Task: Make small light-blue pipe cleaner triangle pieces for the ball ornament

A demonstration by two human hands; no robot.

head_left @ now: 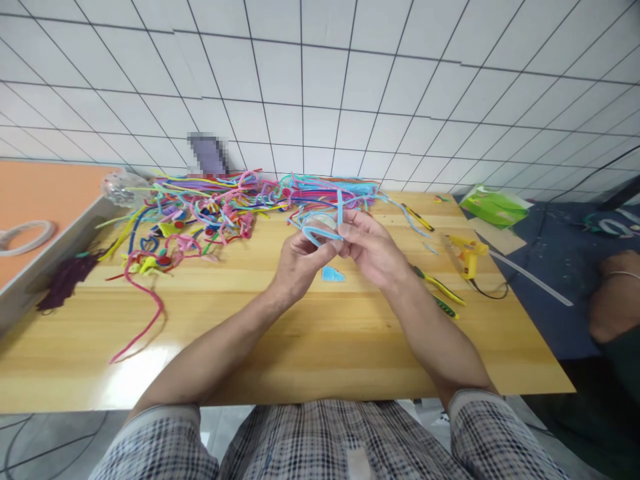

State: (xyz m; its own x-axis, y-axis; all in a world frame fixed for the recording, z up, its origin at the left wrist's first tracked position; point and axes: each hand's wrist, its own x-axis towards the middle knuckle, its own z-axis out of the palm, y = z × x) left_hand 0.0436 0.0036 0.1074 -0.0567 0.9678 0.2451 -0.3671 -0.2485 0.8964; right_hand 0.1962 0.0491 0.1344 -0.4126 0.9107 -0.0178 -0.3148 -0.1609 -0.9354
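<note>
Both hands hold one light-blue pipe cleaner [320, 233] above the middle of the wooden table. Its left part is bent into a narrow loop, and a straight end rises upright. My left hand [303, 263] pinches the loop from below, fingers closed. My right hand [369, 245] grips the pipe cleaner near its bend between thumb and fingers. Just below the hands, a small flat blue piece [333, 274] lies on the table. A round clear object [320, 220] shows behind the loop; its kind I cannot make out.
A heap of coloured pipe cleaners [200, 207] spreads along the table's back left. One pink pipe cleaner [155, 319] trails forward. Pliers [443, 287], a yellow glue gun [467, 253] and a yellow cutter [417, 217] lie at right. Another person's arm [615, 300] is at the right edge.
</note>
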